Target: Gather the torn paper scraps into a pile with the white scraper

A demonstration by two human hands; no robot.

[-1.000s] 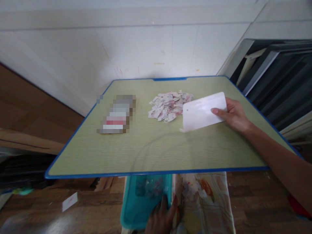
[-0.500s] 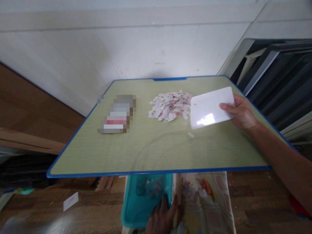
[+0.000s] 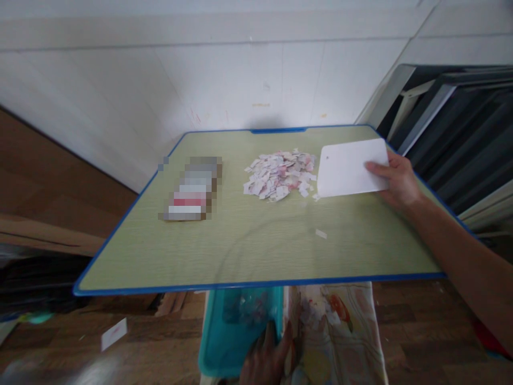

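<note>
My right hand (image 3: 401, 179) grips the right edge of a flat white board (image 3: 348, 168) with rounded corners and a small hole, thumb on top. The board is just right of a heap of torn paper scraps (image 3: 280, 174) on the folding table (image 3: 160, 256). A few scraps lie by its lower left corner, and a single scrap (image 3: 321, 234) lies nearer the front. Below the table's front edge, my left hand (image 3: 264, 355) straddles the right rim of a teal tray (image 3: 218, 347), thumb outside, fingers inside. Small, unclear bits lie in the tray.
A blurred-out flat object (image 3: 190, 190) lies on the table's left side. A patterned cloth (image 3: 340, 347) with scraps on it is right of the tray. A white paper piece (image 3: 114, 334) lies on the wooden floor. Dark panels (image 3: 465, 123) lean at the right.
My right hand has shifted the board slightly right and flattened its tilt, and its glare is gone. The single scrap appears lower and farther right. My left hand stays in place.
</note>
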